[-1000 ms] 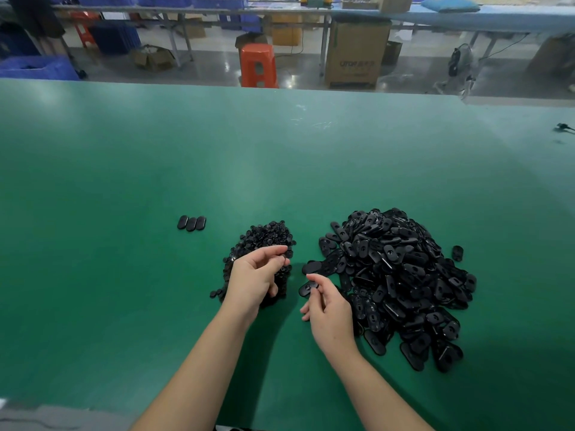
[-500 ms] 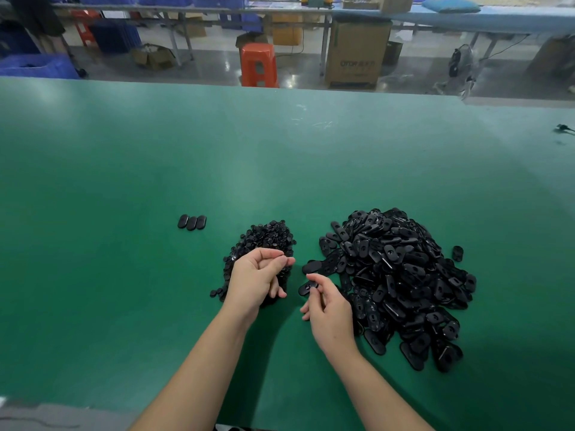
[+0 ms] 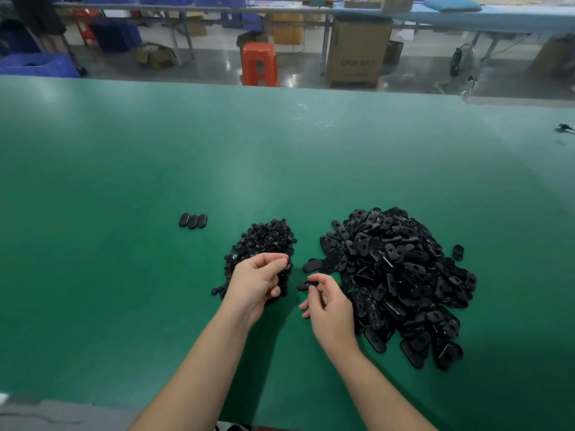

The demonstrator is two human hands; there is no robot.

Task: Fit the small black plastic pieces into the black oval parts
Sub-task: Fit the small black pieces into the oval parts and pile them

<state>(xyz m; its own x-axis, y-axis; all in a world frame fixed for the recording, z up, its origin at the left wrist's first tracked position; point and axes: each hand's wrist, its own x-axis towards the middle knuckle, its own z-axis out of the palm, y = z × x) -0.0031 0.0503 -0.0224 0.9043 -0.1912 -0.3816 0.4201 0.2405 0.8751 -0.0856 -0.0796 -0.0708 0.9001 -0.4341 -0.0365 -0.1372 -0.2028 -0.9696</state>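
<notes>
Two black heaps block the near middle of the green counter (image 3: 124, 169): a small pile of plastic pieces (image 3: 264, 241) on the left and a broad pile of oval parts (image 3: 401, 275) on the right, with a narrow green lane between them. The left hand (image 3: 258, 281) sits over the small pile; the right hand (image 3: 329, 306) fills the lane's near end. Three ovals in a row (image 3: 193, 220) lie apart to the left, with bare counter around them and beyond both piles
</notes>
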